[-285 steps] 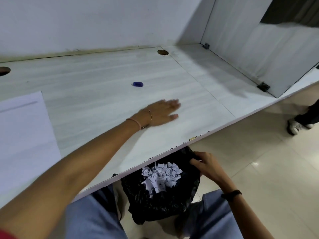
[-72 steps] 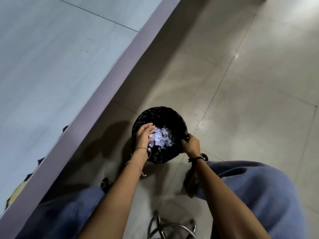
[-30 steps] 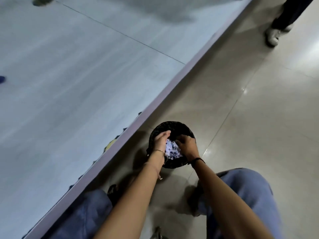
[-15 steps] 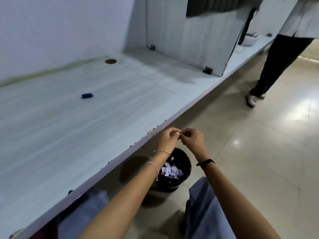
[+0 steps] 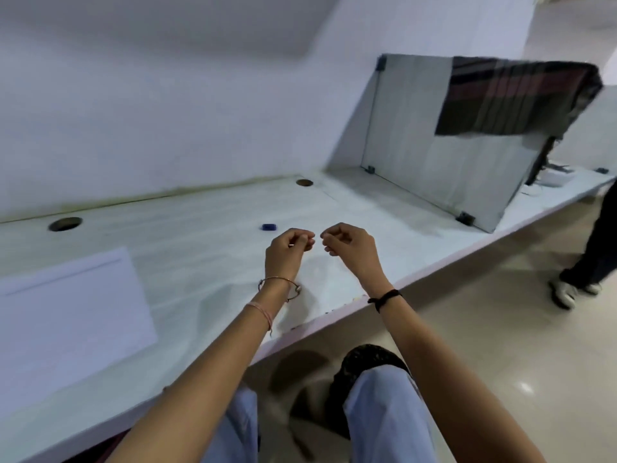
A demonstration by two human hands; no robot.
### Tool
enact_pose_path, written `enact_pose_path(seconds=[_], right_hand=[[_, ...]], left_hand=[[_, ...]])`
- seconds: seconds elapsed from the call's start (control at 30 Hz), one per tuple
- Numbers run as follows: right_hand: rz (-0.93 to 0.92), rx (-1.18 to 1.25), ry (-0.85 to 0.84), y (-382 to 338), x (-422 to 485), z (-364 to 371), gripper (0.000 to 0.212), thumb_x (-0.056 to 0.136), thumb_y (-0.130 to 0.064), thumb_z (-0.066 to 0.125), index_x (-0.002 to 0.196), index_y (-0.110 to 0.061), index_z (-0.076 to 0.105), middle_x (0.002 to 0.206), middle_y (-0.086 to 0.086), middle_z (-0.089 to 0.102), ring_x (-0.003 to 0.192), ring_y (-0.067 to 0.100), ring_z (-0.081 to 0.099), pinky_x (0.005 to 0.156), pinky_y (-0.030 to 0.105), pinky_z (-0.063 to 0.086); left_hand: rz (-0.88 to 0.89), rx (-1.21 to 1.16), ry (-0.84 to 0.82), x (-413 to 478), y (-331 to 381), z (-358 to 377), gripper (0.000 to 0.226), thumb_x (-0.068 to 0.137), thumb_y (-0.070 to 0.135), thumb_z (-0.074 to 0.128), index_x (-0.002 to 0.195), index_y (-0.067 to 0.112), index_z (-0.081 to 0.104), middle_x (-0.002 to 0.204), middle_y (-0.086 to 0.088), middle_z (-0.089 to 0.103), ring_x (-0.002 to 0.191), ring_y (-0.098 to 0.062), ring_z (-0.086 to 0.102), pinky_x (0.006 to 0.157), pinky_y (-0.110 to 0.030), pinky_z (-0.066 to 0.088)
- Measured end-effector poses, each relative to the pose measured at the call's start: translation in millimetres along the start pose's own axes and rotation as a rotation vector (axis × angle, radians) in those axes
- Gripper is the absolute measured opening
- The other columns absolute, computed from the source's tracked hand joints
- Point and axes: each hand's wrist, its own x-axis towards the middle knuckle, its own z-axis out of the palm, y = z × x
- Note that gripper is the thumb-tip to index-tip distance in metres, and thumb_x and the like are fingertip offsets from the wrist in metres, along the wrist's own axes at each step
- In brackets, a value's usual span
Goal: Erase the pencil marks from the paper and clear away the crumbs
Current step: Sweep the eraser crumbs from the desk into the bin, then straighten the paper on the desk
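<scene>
Shows the black bin (image 5: 367,355) on the floor below the desk's near edge, half hidden behind a trouser leg (image 5: 384,412). Finds the white paper (image 5: 66,315) flat on the desk (image 5: 200,248), near and well to the left of both hands, cut off by the left edge of view. Picks out a faint grey line running left to right along its far edge; pencil mark or crease, cannot tell.

Catches the left hand (image 5: 288,252) and right hand (image 5: 347,245) held up side by side over the near part of the desk. Close but apart, fingers curled in, tips drawn to the thumbs; nothing visible in either, though a crumb would be too fine to make out.

Puts the blue eraser (image 5: 268,226) just beyond the left hand and slightly to its left, long axis left to right, on bare desk. Makes the left hand the nearer one to both eraser and paper. Suggests a short forward reach for the eraser, then a move left to the sheet, should that line need rubbing out.

Closes, far right, on a glass partition (image 5: 434,155), a dark cloth (image 5: 514,98) draped over it, and a bystander's legs (image 5: 597,248).
</scene>
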Motion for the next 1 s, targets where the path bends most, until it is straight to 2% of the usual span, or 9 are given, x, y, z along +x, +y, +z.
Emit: enact_pose_path(seconds=[0.13, 0.23, 0.37, 0.47, 0.57, 0.63, 0.73, 0.83, 1.0], right_hand=[[-0.055, 0.072, -0.104, -18, 17, 46, 0.014, 0.090, -0.008, 0.058, 0.092, 0.000, 0.069, 0.079, 0.009, 0.069, 0.067, 0.012, 0.065, 0.066, 0.016, 0.054], [-0.070, 0.110, -0.180, -23, 27, 81, 0.014, 0.090, -0.006, 0.055, 0.090, 0.000, 0.069, 0.081, 0.007, 0.071, 0.065, 0.009, 0.064, 0.068, 0.020, 0.056], [-0.083, 0.104, -0.290, -21, 33, 129, 0.013, 0.089, -0.006, 0.056, 0.091, -0.004, 0.069, 0.074, 0.000, 0.066, 0.067, 0.009, 0.063, 0.074, 0.026, 0.056], [-0.140, 0.058, -0.365, -19, 28, 163, 0.014, 0.088, -0.006, 0.057, 0.091, -0.007, 0.070, 0.078, -0.006, 0.066, 0.073, 0.007, 0.061, 0.075, 0.014, 0.051], [-0.184, 0.019, -0.423, -15, 20, 193, 0.015, 0.088, -0.005, 0.057, 0.095, -0.008, 0.071, 0.093, 0.001, 0.070, 0.079, 0.007, 0.061, 0.072, 0.002, 0.043], [-0.181, 0.011, -0.470, -11, 13, 208, 0.016, 0.089, -0.006, 0.058, 0.098, -0.008, 0.071, 0.101, 0.006, 0.070, 0.086, 0.010, 0.062, 0.078, 0.007, 0.047], [-0.200, -0.047, -0.551, -5, 4, 227, 0.019, 0.091, -0.009, 0.058, 0.106, -0.009, 0.069, 0.111, 0.006, 0.068, 0.102, 0.015, 0.063, 0.087, 0.017, 0.047], [-0.274, -0.071, -0.621, -3, -4, 238, 0.026, 0.093, -0.012, 0.056, 0.117, -0.012, 0.065, 0.121, 0.003, 0.063, 0.111, 0.014, 0.061, 0.091, 0.014, 0.045], [-0.456, -0.253, -0.716, -3, -6, 254, 0.037, 0.097, -0.021, 0.050, 0.134, -0.019, 0.053, 0.144, 0.001, 0.046, 0.133, 0.014, 0.041, 0.105, 0.014, 0.025]], left_hand=[[0.016, 0.042, 0.132, 12, 0, -54, 0.018, 0.091, 0.012, 0.051, 0.091, 0.017, 0.069, 0.091, -0.001, 0.072, 0.082, -0.008, 0.067, 0.074, -0.022, 0.046], [0.019, 0.140, 0.238, 15, -6, -92, 0.018, 0.090, 0.010, 0.052, 0.090, 0.017, 0.068, 0.090, 0.000, 0.071, 0.089, -0.013, 0.067, 0.077, -0.022, 0.046], [-0.007, 0.440, 0.398, 14, -29, -139, 0.020, 0.091, 0.008, 0.051, 0.100, 0.015, 0.067, 0.106, -0.001, 0.068, 0.098, -0.017, 0.062, 0.077, -0.022, 0.042], [-0.089, 0.682, 0.461, 6, -51, -173, 0.033, 0.090, 0.002, 0.046, 0.117, 0.014, 0.060, 0.124, -0.007, 0.057, 0.110, -0.028, 0.056, 0.090, -0.033, 0.042], [-0.189, 0.902, 0.474, -7, -71, -202, 0.048, 0.085, -0.004, 0.045, 0.130, 0.013, 0.051, 0.138, -0.008, 0.045, 0.124, -0.027, 0.046, 0.115, -0.039, 0.014], [-0.233, 0.998, 0.484, -14, -83, -219, 0.054, 0.083, -0.005, 0.047, 0.134, 0.015, 0.047, 0.142, -0.007, 0.040, 0.133, -0.022, 0.038, 0.118, -0.043, 0.003], [-0.318, 1.149, 0.471, -20, -97, -236, 0.050, 0.091, 0.007, 0.046, 0.140, 0.015, 0.039, 0.151, -0.008, 0.032, 0.143, -0.021, 0.022, 0.117, -0.049, 0.001], [-0.386, 1.161, 0.409, -20, -102, -237, 0.044, 0.098, 0.024, 0.038, 0.140, 0.013, 0.037, 0.153, -0.010, 0.028, 0.144, -0.021, 0.018, 0.115, -0.054, 0.007], [-0.384, 1.017, 0.384, -8, -97, -215, 0.047, 0.100, 0.016, 0.032, 0.146, 0.008, 0.028, 0.157, -0.010, 0.021, 0.146, -0.019, 0.013, 0.117, -0.048, 0.001]])
